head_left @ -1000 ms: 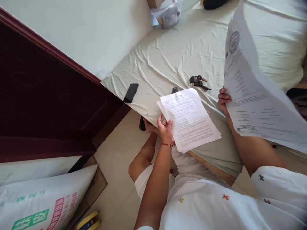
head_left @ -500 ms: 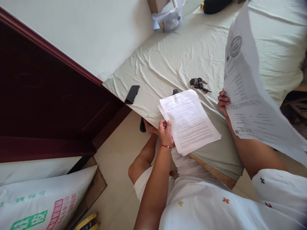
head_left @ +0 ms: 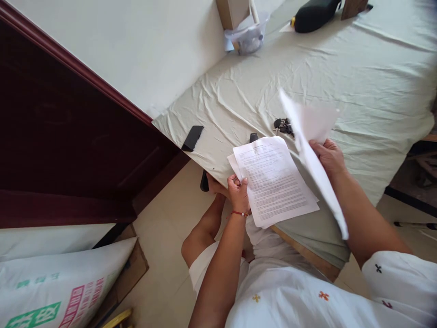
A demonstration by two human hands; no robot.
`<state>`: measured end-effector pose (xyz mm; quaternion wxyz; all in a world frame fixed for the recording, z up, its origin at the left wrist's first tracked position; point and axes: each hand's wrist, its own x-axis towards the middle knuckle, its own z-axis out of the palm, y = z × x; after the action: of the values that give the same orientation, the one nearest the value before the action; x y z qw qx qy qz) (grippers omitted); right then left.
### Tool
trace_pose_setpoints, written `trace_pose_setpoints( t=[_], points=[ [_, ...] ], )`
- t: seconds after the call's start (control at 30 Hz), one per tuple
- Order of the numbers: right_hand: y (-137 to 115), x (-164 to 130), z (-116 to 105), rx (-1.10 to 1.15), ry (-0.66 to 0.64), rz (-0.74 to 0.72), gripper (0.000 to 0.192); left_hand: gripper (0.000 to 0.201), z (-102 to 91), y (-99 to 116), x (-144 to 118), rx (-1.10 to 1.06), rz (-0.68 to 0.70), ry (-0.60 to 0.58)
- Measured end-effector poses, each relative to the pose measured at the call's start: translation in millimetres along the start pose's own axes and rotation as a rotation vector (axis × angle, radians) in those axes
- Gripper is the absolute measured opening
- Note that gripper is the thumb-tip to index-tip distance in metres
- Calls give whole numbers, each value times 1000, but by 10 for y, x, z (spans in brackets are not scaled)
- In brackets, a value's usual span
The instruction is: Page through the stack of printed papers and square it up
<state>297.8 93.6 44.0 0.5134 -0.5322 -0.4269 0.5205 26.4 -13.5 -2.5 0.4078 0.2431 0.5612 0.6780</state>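
Observation:
My left hand (head_left: pixel 238 192) pinches the near left corner of a stack of printed pages (head_left: pixel 275 180) that rests on the edge of the bed (head_left: pixel 341 68). My right hand (head_left: pixel 329 155) grips a single printed sheet (head_left: pixel 312 148), blurred and turned edge-on just to the right of the stack. A bunch of keys (head_left: pixel 282 126) lies on the sheet behind the papers, partly hidden by the held sheet.
A black phone-like slab (head_left: pixel 192 138) lies near the bed corner, a small dark object (head_left: pixel 253 136) behind the stack. A plastic tub (head_left: pixel 248 34) and a black case (head_left: pixel 316 13) sit at the far edge. A printed sack (head_left: pixel 58 278) stands on the floor left, by a dark wooden panel (head_left: pixel 68 146).
My right hand has swung the single sheet down from high at the right toward the stack, turning it edge-on. The left hand stays on the stack's corner. The view shifted slightly.

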Motion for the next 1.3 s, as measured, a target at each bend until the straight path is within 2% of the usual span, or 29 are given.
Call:
trace_pose_setpoints(
  t=[0.07, 0.2, 0.37, 0.47, 0.6, 0.73, 0.9, 1.1, 1.3],
  points=[
    [50, 14, 51, -21, 10, -7, 41, 68, 7, 17, -7, -29, -35, -19],
    [198, 81, 49, -195, -61, -19, 28, 72, 6, 18, -12, -30, -40, -10],
    [255, 92, 18, -349, -63, -79, 24, 66, -10, -12, 1, -42, -15, 4],
    [217, 58, 34, -364, -118, -66, 24, 59, 0, -4, 2, -47, -11, 0],
    [171, 13, 57, -307, -202, -19, 24, 50, 10, 11, -6, -60, -4, -44],
    [146, -10, 81, -227, -203, 44, 26, 46, -7, 9, -2, -114, -51, -56],
    [73, -17, 68, 29, -133, 103, 36, 48, -5, 56, 6, -209, -141, -64],
    [-7, 23, -21, 264, 22, 163, 40, 39, -48, 136, 9, -197, -220, -149],
    [-8, 18, -25, 292, -14, 222, 42, 39, -54, 101, 36, -190, -217, -165]
  ],
)
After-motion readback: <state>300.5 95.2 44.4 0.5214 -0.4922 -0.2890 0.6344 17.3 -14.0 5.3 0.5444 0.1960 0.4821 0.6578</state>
